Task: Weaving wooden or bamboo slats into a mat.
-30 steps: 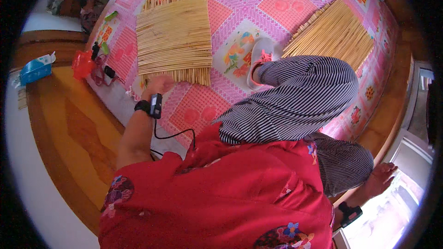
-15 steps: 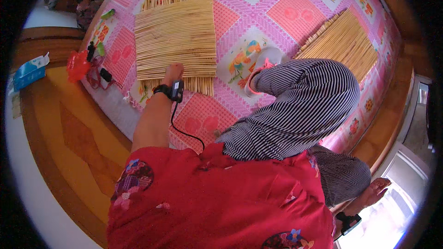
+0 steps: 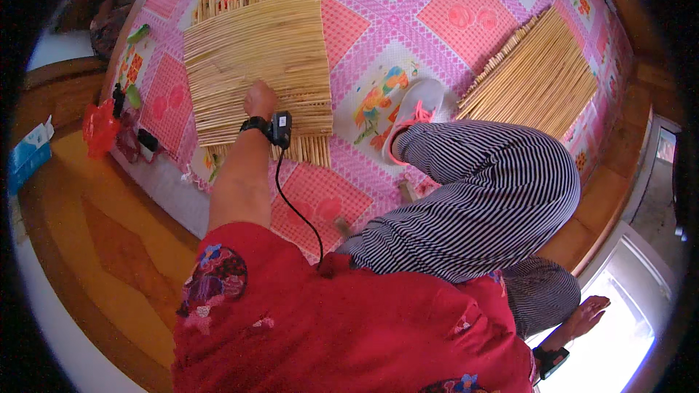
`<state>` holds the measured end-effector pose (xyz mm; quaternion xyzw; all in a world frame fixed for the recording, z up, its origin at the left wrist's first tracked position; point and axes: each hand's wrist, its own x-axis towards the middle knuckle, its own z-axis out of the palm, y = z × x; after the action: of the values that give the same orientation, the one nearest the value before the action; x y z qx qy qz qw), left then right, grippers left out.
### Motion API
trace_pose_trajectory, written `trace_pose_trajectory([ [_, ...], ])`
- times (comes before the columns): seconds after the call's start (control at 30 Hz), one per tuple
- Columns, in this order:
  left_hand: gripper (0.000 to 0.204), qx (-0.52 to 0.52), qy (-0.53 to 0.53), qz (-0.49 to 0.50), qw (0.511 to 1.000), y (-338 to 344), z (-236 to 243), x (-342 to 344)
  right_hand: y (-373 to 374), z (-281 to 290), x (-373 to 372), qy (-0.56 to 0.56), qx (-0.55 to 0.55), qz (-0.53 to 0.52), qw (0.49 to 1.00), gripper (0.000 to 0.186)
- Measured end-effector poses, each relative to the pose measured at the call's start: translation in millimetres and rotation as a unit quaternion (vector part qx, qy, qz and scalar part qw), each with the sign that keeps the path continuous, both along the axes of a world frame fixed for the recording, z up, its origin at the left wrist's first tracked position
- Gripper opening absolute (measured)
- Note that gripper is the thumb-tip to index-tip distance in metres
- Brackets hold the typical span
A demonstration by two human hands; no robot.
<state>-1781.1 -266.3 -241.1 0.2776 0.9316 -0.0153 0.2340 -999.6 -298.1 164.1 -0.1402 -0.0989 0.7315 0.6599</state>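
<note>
A layered square of pale, thin stalks (image 3: 255,51) lies at the left of the patterned pink cloth. Its top stalks run crosswise; the ends of lower ones stick out at the far and near edges. My left hand (image 3: 260,100) rests on the near half of this layer, rounded like a fist, back upward. Its fingertips are hidden, so anything in them does not show. Far to the right, beside my striped trouser leg, my right hand (image 3: 588,316) is held out over a bright surface, fingers stretched and nothing in them.
A second stalk bundle (image 3: 531,73) lies at the right. My grey and pink shoe (image 3: 416,116) stands between the two. Along the left edge are a red plastic bag (image 3: 102,127), small green items and a black object (image 3: 148,140). A blue box (image 3: 30,156) sits farther left.
My left hand has moved farther from me, from the layer's near edge onto its stalks. The view has shifted slightly. My right hand stays stretched out at the right.
</note>
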Motion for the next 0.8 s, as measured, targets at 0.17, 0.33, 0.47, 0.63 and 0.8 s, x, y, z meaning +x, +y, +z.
trace_pose_trajectory([
  [0.17, 0.023, 0.036, -0.043, -0.017, 0.998, -10.1, -29.1, -22.9, -3.8, -1.3, 19.5, -0.101, 0.028, -0.083, 0.991, 0.034],
  [0.33, 0.011, 0.436, -0.446, 0.309, 0.718, -30.7, 0.5, 15.5, 10.1, 0.6, -26.3, -0.078, 0.032, -0.025, 0.996, 0.034],
  [0.47, 0.011, 0.478, -0.525, 0.29, 0.642, -24.1, 95.5, 38.0, 2.6, -1.5, 7.8, -0.1, 0.05, -0.051, 0.992, 0.032],
  [0.63, 0.016, 0.39, -0.601, 0.241, 0.655, -35.5, 145.4, 32.0, 20.6, -14.7, 12.9, -0.163, 0.01, -0.106, 0.981, 0.027],
  [0.8, 0.016, 0.374, -0.535, 0.061, 0.755, 31.0, 264.0, 66.7, 43.0, -7.1, -74.9, -0.321, -0.052, -0.037, 0.945, 0.017],
])
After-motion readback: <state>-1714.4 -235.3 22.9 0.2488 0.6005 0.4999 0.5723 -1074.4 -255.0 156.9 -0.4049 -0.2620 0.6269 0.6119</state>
